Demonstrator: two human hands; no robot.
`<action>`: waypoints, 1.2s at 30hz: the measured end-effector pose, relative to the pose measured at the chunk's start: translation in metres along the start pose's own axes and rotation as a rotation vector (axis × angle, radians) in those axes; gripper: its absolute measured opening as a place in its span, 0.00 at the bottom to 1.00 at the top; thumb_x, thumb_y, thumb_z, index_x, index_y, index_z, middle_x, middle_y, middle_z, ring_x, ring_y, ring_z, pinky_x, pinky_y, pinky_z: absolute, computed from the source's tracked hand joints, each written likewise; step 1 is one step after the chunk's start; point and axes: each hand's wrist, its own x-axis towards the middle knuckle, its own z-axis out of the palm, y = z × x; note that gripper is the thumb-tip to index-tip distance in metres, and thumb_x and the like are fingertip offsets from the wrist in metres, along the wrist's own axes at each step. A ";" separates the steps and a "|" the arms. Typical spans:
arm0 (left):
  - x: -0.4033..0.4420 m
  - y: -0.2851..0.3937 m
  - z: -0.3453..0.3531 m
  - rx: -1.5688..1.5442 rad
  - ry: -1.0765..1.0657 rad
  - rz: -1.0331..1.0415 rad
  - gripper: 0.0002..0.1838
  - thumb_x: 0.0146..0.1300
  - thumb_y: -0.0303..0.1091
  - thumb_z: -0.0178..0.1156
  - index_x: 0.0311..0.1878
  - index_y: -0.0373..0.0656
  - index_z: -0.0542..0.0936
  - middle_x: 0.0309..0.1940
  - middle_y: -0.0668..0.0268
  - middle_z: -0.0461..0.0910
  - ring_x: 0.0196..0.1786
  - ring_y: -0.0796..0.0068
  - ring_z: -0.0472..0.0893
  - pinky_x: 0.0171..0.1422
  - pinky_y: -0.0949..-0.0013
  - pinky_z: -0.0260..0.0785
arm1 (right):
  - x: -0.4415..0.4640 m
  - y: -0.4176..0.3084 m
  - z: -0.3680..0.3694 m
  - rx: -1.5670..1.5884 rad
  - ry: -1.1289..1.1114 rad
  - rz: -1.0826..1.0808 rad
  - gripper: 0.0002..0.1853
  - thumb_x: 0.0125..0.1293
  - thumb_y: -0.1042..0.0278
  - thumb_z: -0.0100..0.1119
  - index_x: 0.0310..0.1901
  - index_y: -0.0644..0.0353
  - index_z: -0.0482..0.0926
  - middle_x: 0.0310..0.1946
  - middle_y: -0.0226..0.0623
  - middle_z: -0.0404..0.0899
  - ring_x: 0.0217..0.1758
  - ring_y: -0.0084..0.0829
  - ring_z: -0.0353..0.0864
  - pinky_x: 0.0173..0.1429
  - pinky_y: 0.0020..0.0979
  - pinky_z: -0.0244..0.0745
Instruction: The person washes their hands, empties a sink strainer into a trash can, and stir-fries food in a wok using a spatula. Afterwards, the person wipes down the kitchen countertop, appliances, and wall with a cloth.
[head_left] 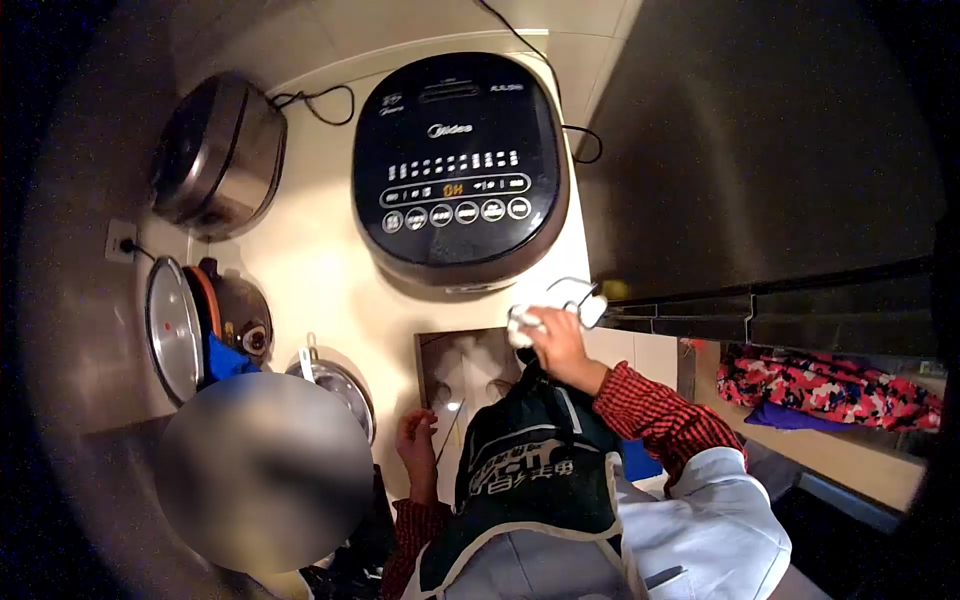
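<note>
My right hand (562,345) is closed on a white cloth (522,326) at the counter's right front edge, just below the black Midea multicooker (455,235). More white material with dark edging (580,296) shows beyond the fingers; I cannot tell whether it is the same cloth. My left hand (417,437) hangs in front of the counter, fingers loosely curled and apart, with nothing visible in it. It is nearest the dark-framed opening (430,370) at the counter front. The multicooker's lid is down and its display is lit.
On the counter (330,260) stand a silver cooker (225,150) at the far left, an upright glass lid (173,330), a dark pot (245,305) and a lidded pan (345,390). A blurred round shape (262,470) covers the lower left. A dark cabinet (760,170) rises at right.
</note>
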 end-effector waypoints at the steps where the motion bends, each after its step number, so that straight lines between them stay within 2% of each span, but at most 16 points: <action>1: -0.003 -0.007 -0.002 -0.016 0.015 -0.005 0.05 0.58 0.28 0.49 0.36 0.40 0.72 0.33 0.67 0.74 0.37 0.77 0.73 0.40 0.74 0.66 | -0.005 -0.013 0.001 0.053 -0.044 -0.064 0.17 0.49 0.75 0.54 0.44 0.56 0.75 0.43 0.41 0.70 0.47 0.38 0.68 0.50 0.38 0.61; 3: -0.007 -0.012 -0.006 -0.005 0.003 0.000 0.05 0.58 0.28 0.49 0.36 0.39 0.72 0.33 0.66 0.74 0.37 0.77 0.74 0.41 0.73 0.66 | -0.012 -0.032 0.015 0.387 -0.194 0.040 0.14 0.48 0.75 0.57 0.41 0.59 0.76 0.40 0.46 0.70 0.45 0.43 0.68 0.49 0.37 0.63; 5: -0.013 -0.024 -0.014 -0.084 0.049 0.006 0.05 0.58 0.27 0.49 0.36 0.39 0.72 0.33 0.66 0.74 0.37 0.77 0.74 0.41 0.73 0.67 | 0.025 -0.055 0.013 0.505 -0.111 0.059 0.14 0.49 0.76 0.57 0.41 0.61 0.76 0.40 0.48 0.68 0.44 0.45 0.67 0.49 0.37 0.64; 7: -0.018 -0.026 -0.019 -0.086 0.118 0.013 0.05 0.58 0.26 0.49 0.36 0.39 0.72 0.32 0.66 0.74 0.37 0.77 0.74 0.40 0.73 0.67 | 0.075 -0.082 0.022 0.438 0.036 -0.096 0.20 0.47 0.79 0.55 0.45 0.60 0.72 0.43 0.46 0.66 0.45 0.45 0.66 0.49 0.38 0.63; 8: -0.021 -0.025 -0.020 -0.088 0.131 0.011 0.05 0.58 0.26 0.49 0.36 0.39 0.72 0.32 0.66 0.74 0.37 0.77 0.74 0.40 0.73 0.67 | 0.101 -0.098 0.032 0.453 0.011 -0.163 0.20 0.48 0.76 0.55 0.47 0.57 0.71 0.47 0.46 0.65 0.50 0.46 0.64 0.54 0.42 0.59; 10: -0.025 -0.024 -0.020 -0.109 0.171 -0.023 0.05 0.58 0.25 0.48 0.37 0.39 0.71 0.32 0.66 0.74 0.36 0.76 0.74 0.40 0.74 0.67 | 0.139 -0.114 0.083 0.203 -0.008 -0.379 0.16 0.51 0.70 0.53 0.45 0.55 0.72 0.48 0.44 0.66 0.54 0.45 0.62 0.56 0.45 0.57; 13: -0.029 -0.026 -0.019 -0.115 0.197 -0.030 0.05 0.58 0.25 0.48 0.37 0.38 0.71 0.32 0.66 0.74 0.36 0.76 0.74 0.40 0.74 0.67 | 0.151 -0.116 0.122 0.216 -0.141 -0.411 0.15 0.53 0.69 0.50 0.45 0.55 0.71 0.51 0.45 0.64 0.58 0.45 0.59 0.59 0.48 0.52; 16: -0.027 -0.021 -0.013 -0.116 0.177 -0.054 0.05 0.57 0.24 0.48 0.37 0.38 0.71 0.32 0.65 0.74 0.36 0.76 0.75 0.39 0.74 0.68 | 0.138 -0.092 0.109 0.267 -0.203 -0.364 0.16 0.52 0.70 0.50 0.46 0.54 0.71 0.49 0.45 0.67 0.55 0.42 0.64 0.56 0.41 0.60; 19: -0.017 -0.029 -0.008 -0.138 0.117 -0.036 0.05 0.57 0.24 0.48 0.37 0.38 0.71 0.32 0.65 0.74 0.36 0.76 0.75 0.39 0.73 0.68 | 0.105 -0.050 0.067 0.268 -0.408 -0.130 0.18 0.50 0.71 0.50 0.46 0.52 0.72 0.46 0.45 0.69 0.50 0.41 0.69 0.50 0.34 0.67; 23: -0.002 -0.019 -0.002 -0.128 0.085 -0.052 0.05 0.57 0.25 0.49 0.36 0.37 0.72 0.32 0.65 0.75 0.36 0.76 0.75 0.39 0.73 0.68 | 0.058 0.017 -0.013 0.046 -0.072 -0.269 0.22 0.45 0.78 0.52 0.46 0.51 0.72 0.43 0.44 0.70 0.45 0.44 0.70 0.49 0.38 0.66; 27: 0.017 -0.021 0.000 -0.091 0.030 0.010 0.05 0.57 0.25 0.49 0.36 0.37 0.72 0.31 0.64 0.75 0.36 0.75 0.75 0.39 0.73 0.68 | 0.014 0.071 -0.055 -0.136 0.021 0.087 0.21 0.46 0.82 0.51 0.45 0.56 0.72 0.44 0.49 0.67 0.47 0.45 0.67 0.50 0.38 0.64; 29: 0.025 -0.023 0.002 -0.073 0.085 -0.072 0.05 0.57 0.26 0.51 0.35 0.37 0.72 0.30 0.64 0.75 0.36 0.76 0.75 0.39 0.74 0.68 | 0.011 0.122 -0.050 0.008 0.260 0.477 0.14 0.56 0.79 0.48 0.45 0.63 0.71 0.43 0.50 0.66 0.46 0.45 0.66 0.50 0.34 0.64; 32: 0.040 -0.026 0.008 -0.095 0.043 -0.013 0.05 0.56 0.28 0.52 0.35 0.37 0.72 0.30 0.64 0.75 0.35 0.76 0.75 0.39 0.74 0.68 | 0.082 0.164 -0.073 0.078 0.584 0.483 0.13 0.59 0.75 0.48 0.46 0.63 0.71 0.44 0.46 0.66 0.45 0.39 0.68 0.49 0.30 0.64; 34: 0.056 -0.027 0.008 -0.128 0.033 -0.034 0.05 0.56 0.28 0.52 0.35 0.37 0.72 0.29 0.64 0.74 0.34 0.77 0.74 0.39 0.74 0.67 | 0.158 0.163 -0.096 0.189 0.623 0.458 0.14 0.59 0.71 0.49 0.47 0.63 0.71 0.45 0.47 0.65 0.47 0.39 0.67 0.50 0.29 0.64; 35: 0.067 -0.023 0.012 -0.157 0.032 -0.066 0.05 0.56 0.29 0.53 0.35 0.38 0.72 0.29 0.65 0.74 0.33 0.77 0.74 0.39 0.74 0.67 | 0.190 0.191 -0.090 0.117 0.595 0.414 0.16 0.59 0.67 0.49 0.48 0.63 0.70 0.47 0.49 0.64 0.49 0.41 0.65 0.52 0.32 0.62; 36: 0.072 -0.007 0.017 -0.143 0.049 0.119 0.05 0.56 0.29 0.53 0.34 0.38 0.72 0.28 0.66 0.73 0.32 0.77 0.73 0.39 0.75 0.66 | 0.225 0.183 -0.101 0.096 0.502 0.334 0.19 0.59 0.63 0.49 0.50 0.63 0.69 0.50 0.52 0.61 0.51 0.44 0.63 0.55 0.33 0.60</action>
